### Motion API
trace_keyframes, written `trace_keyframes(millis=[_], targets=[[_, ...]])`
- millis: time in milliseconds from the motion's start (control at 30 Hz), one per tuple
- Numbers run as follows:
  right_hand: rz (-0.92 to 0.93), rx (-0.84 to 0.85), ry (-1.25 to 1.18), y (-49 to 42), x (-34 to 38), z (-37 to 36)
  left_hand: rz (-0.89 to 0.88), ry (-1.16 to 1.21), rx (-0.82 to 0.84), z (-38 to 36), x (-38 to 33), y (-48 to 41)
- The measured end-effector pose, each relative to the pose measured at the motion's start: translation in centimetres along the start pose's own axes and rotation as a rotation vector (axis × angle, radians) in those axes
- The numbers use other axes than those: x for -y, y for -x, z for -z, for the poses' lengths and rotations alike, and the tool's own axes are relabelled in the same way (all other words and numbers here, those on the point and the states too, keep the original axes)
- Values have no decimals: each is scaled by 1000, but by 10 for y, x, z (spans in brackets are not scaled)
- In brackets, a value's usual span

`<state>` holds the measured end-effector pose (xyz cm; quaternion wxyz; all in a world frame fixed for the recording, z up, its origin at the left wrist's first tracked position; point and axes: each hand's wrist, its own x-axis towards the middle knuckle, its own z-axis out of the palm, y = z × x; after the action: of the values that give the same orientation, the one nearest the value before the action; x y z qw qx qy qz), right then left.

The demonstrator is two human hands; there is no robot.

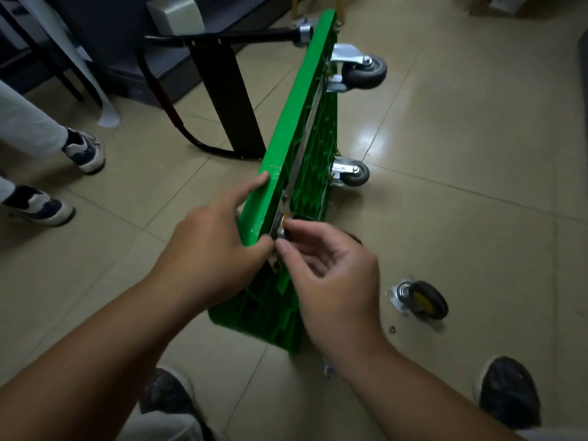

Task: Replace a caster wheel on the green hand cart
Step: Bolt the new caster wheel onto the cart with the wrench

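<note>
The green hand cart [296,128] stands on its long edge on the tiled floor, its ribbed underside facing right. My left hand [216,246] grips the near top corner of the deck, index finger stretched along the edge, thumb on the underside. My right hand [331,265] pinches a caster mount [281,226] of metal rings against the underside; the wheel itself is mostly hidden behind my fingers. Two grey caster wheels, the far caster [362,70] and the middle caster [351,173], stick out from the underside. A loose black caster with a yellow hub [423,299] lies on the floor to the right.
A small nut [392,329] lies on the tiles near the loose caster. The cart's black folded handle [222,90] juts left toward dark furniture. Another person's legs and shoes [86,151] stand at the left. My own shoes [506,389] are at the bottom.
</note>
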<state>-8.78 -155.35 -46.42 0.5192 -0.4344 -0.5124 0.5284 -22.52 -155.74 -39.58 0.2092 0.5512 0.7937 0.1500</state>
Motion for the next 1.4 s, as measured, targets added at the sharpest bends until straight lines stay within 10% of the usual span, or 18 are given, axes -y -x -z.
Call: trace_keyframes(millis=[700, 1400], targets=[[-86, -69, -27, 7, -31, -17, -115, 149, -179, -14, 25, -5], [-235, -56, 4, -9, -16, -15, -76, 69, 28, 3, 8, -17]])
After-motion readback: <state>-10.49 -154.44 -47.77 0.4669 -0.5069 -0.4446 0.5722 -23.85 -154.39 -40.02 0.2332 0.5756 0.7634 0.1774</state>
